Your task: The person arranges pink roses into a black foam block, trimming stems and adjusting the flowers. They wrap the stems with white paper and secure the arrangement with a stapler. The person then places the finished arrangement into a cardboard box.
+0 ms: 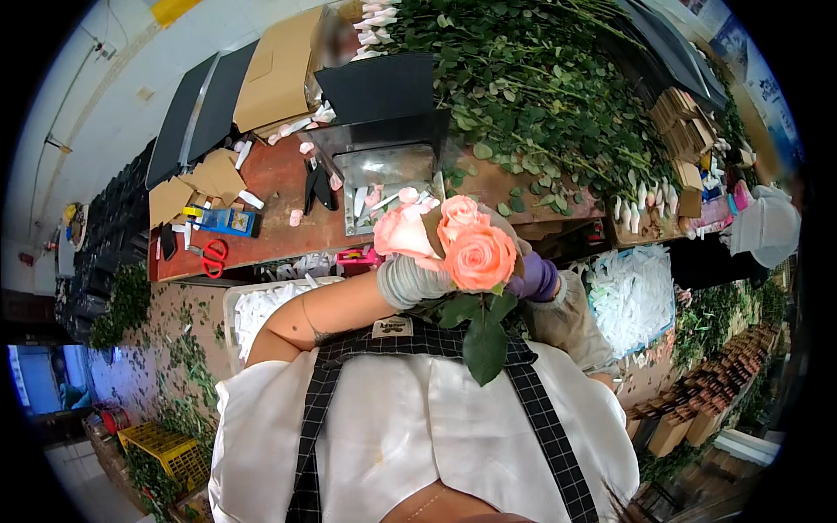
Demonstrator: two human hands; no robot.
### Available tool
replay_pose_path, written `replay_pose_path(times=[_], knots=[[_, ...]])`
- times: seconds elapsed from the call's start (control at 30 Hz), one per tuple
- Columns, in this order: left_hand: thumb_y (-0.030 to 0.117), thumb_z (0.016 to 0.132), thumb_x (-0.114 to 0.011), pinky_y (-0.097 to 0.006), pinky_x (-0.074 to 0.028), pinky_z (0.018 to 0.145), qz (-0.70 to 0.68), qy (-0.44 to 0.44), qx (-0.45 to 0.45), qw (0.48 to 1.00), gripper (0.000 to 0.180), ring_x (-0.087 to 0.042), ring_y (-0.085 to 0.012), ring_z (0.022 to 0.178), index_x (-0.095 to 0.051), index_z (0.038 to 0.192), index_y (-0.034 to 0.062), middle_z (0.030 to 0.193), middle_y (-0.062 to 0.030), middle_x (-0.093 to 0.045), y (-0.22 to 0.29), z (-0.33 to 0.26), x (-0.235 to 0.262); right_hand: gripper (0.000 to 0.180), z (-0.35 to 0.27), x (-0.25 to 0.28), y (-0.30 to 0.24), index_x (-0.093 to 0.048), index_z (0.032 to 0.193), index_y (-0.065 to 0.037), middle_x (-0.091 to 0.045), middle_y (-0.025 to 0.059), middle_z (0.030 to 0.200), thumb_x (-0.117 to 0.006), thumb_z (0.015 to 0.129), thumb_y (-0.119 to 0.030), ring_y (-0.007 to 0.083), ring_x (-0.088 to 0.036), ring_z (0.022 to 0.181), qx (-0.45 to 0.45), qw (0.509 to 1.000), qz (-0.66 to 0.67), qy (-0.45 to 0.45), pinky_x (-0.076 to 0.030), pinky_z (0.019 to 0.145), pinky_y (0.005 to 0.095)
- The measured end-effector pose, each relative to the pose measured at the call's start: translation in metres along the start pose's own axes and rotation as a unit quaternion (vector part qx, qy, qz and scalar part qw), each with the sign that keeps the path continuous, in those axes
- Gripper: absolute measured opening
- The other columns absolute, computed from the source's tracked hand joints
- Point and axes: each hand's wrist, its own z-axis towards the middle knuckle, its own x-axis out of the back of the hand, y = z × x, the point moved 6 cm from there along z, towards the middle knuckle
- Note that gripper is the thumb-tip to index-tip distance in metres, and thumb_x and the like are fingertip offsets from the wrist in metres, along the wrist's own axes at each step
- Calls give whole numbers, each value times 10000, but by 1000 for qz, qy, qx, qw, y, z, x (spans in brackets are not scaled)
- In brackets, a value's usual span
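Several coral-pink roses (479, 258) are held up close in front of my chest, with a dark green leaf (486, 347) hanging below the blooms. My left hand (413, 281), in a grey glove, reaches in behind the roses and appears closed on them, though the flowers cover its fingers. Close against their right side is my right hand (537, 278) in a purple glove. Its fingers are hidden behind the blooms, so its grip does not show. Beyond the roses, a metal stand (353, 205) with a dark upright panel sits on the red-brown table (275, 235).
Red-handled scissors (214, 258), a blue tape dispenser (228, 221) and black clippers (318, 185) lie on the table's left. Leafy rose stems (540, 96) are heaped at the back. Bins of white sleeves (632, 296) flank me. A person in white (767, 225) is at far right.
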Motion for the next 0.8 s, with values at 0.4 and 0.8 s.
replay_pose_path(times=[0.4,0.8], knots=[[196,821,-641,-295,-458,917,-52,100,27,993,371,-576,-220,1004,-533,1128,18,1092,-93,-577,-1,-19,86,900,74,14,-14,-193,1457,-37,-313,147,1465,-739,745,-105,254,-369,1316,66,969,-216,102,-299,1078,368],[140,855,-600,-279,-421,985,13,169,-19,985,403,-533,-211,1090,-474,1231,62,1188,-78,-542,19,-15,86,727,63,26,-154,-551,1190,3,-584,141,1150,-863,577,-236,275,-569,1068,135,896,-299,298,-429,923,395]])
